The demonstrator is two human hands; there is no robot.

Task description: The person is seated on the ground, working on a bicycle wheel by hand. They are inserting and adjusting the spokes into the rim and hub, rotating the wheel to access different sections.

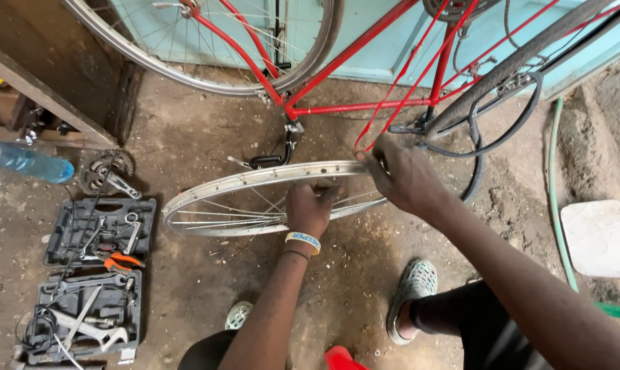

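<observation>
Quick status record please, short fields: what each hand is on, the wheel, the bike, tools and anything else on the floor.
left hand: grips the bare wheel rim at its near side
right hand: pinches the rim's right edge
wheel rim: silver, spoked, no tyre, held just above the dirt floor
bike: red frame standing behind it
loose tyre: leaning at right
tool case: open, at left, orange-handled pliers inside
also: blue bottle, green hose
</observation>
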